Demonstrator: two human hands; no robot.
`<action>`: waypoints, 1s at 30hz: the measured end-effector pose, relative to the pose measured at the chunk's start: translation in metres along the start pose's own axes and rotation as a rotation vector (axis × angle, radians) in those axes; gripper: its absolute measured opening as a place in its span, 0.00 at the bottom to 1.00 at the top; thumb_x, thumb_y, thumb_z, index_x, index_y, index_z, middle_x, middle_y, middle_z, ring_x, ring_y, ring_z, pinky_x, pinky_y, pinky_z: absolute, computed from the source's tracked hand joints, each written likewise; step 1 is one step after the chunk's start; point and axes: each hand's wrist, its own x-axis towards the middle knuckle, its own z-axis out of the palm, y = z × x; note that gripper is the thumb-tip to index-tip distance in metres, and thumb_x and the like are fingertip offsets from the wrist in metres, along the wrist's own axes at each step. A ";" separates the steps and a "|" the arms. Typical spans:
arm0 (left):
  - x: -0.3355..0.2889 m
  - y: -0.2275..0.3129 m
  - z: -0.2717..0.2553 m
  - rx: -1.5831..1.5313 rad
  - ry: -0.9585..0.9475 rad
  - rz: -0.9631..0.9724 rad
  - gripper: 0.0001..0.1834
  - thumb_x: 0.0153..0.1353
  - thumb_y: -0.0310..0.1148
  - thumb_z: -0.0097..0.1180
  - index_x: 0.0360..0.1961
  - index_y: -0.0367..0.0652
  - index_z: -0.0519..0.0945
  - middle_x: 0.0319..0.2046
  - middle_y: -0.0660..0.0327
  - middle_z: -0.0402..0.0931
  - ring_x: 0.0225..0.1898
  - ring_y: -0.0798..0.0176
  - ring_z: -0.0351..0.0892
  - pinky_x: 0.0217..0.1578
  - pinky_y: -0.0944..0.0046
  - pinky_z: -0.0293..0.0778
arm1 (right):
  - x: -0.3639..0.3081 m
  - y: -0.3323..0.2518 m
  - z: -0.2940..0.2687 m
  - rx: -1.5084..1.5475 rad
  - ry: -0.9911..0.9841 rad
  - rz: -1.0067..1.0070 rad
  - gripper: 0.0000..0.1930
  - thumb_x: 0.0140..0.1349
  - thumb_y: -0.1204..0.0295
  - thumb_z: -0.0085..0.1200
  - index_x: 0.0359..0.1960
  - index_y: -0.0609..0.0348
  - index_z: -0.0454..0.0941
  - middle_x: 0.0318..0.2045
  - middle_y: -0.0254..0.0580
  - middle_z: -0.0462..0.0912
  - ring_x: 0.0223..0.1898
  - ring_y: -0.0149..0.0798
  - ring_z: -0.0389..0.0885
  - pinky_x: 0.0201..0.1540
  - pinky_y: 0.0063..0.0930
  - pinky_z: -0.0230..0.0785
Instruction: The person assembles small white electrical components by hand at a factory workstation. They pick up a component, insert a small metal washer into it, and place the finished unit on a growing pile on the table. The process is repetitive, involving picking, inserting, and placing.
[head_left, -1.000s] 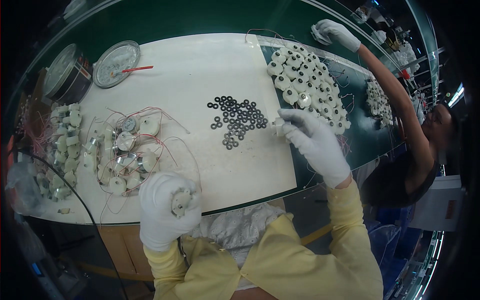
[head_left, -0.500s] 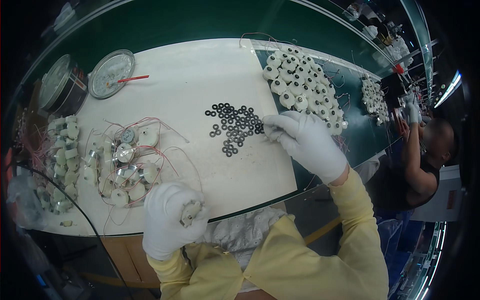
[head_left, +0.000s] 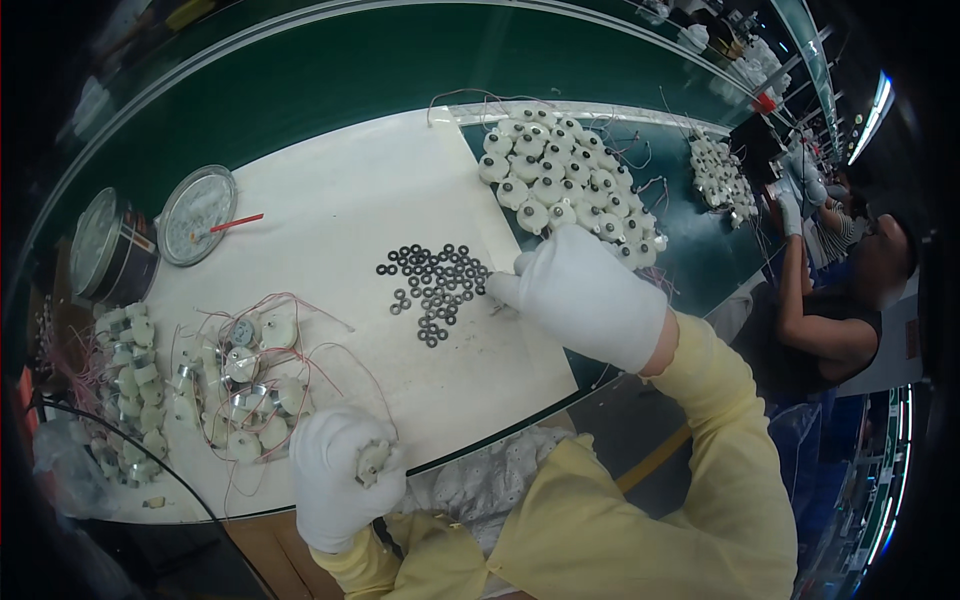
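Note:
My left hand (head_left: 345,478), in a white glove, is closed round a small motor (head_left: 373,462) with a pale cover, near the front edge of the table. My right hand (head_left: 590,298), also gloved, reaches down to the right edge of a loose pile of small black rings (head_left: 432,288). Its fingers are drawn together with the tips at the outermost rings; whatever is between them is hidden. Beyond this hand stand rows of pale round motors (head_left: 548,190), many bearing a black ring on top. Left of the pile lie more motors (head_left: 242,364) with tangled red and white wires.
A round tin (head_left: 110,250) stands at the far left beside a lid (head_left: 198,215) with a red stick on it. Further motors (head_left: 130,375) crowd the left edge, near a black cable (head_left: 165,470). At the right a co-worker (head_left: 830,310) sits near another motor group (head_left: 720,178).
The whole view has shifted, so the table sits lower and further left. My right hand has turned, its back now hiding more of the fingers. My left hand keeps the motor.

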 end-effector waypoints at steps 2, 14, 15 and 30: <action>0.000 -0.001 0.000 -0.013 -0.006 0.003 0.19 0.39 0.27 0.67 0.35 0.51 0.76 0.30 0.64 0.77 0.35 0.53 0.78 0.37 0.54 0.69 | 0.003 0.003 0.001 -0.024 -0.008 -0.038 0.07 0.56 0.72 0.55 0.36 0.51 0.80 0.20 0.33 0.76 0.23 0.39 0.80 0.30 0.37 0.67; 0.000 -0.001 0.002 -0.038 0.019 -0.021 0.14 0.42 0.25 0.64 0.33 0.47 0.77 0.29 0.61 0.76 0.33 0.51 0.76 0.36 0.54 0.69 | -0.017 -0.002 0.014 0.400 0.142 0.267 0.13 0.68 0.65 0.56 0.44 0.62 0.82 0.29 0.41 0.87 0.31 0.41 0.87 0.34 0.33 0.73; 0.001 -0.001 0.002 -0.038 0.016 -0.009 0.14 0.43 0.25 0.64 0.33 0.47 0.77 0.29 0.61 0.76 0.33 0.51 0.76 0.36 0.54 0.69 | -0.027 -0.008 0.012 0.727 0.250 0.422 0.14 0.70 0.64 0.55 0.48 0.63 0.81 0.33 0.43 0.87 0.33 0.40 0.87 0.36 0.32 0.74; -0.004 0.002 0.004 -0.078 0.011 -0.106 0.12 0.46 0.27 0.64 0.33 0.44 0.76 0.29 0.58 0.77 0.33 0.50 0.76 0.38 0.54 0.70 | -0.126 -0.053 0.051 2.708 0.653 0.527 0.33 0.72 0.50 0.52 0.63 0.72 0.71 0.36 0.52 0.83 0.30 0.39 0.78 0.37 0.35 0.68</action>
